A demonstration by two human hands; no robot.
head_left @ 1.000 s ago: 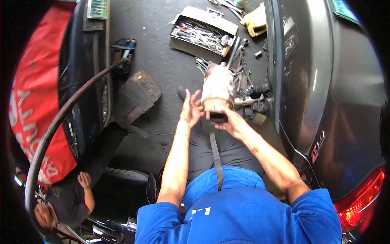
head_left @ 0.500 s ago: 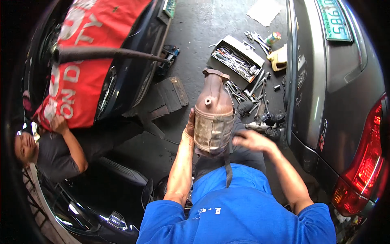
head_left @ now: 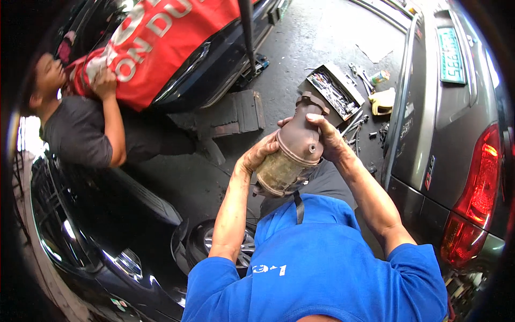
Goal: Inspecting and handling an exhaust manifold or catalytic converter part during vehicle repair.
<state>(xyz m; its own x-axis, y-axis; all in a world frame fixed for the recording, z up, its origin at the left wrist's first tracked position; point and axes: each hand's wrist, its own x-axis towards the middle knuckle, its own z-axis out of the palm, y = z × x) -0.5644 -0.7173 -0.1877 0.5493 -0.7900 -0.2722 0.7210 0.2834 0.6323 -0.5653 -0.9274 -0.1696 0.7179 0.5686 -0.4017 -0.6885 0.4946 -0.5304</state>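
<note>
A rusty metal canister (head_left: 285,170), with a narrow neck, a flange on top and a small threaded port on its side, is held tilted in front of my lap. My left hand (head_left: 260,151) wraps round its left side. My right hand (head_left: 331,138) grips the right side of the neck, thumb near the flange. Just beyond it on the floor lie an open metal toolbox (head_left: 331,91) full of tools and some loose wrenches (head_left: 365,78).
A co-worker (head_left: 78,129) at the left touches a red cover (head_left: 155,53) on a dark car. Another dark car (head_left: 107,231) is at lower left; a grey vehicle (head_left: 429,134) stands close on my right. A dark block (head_left: 241,112) and yellow container (head_left: 382,99) lie on the floor.
My right hand has closed on the canister's neck, and the canister has turned and tilted to the right. The view has swung, bringing more of the co-worker into sight.
</note>
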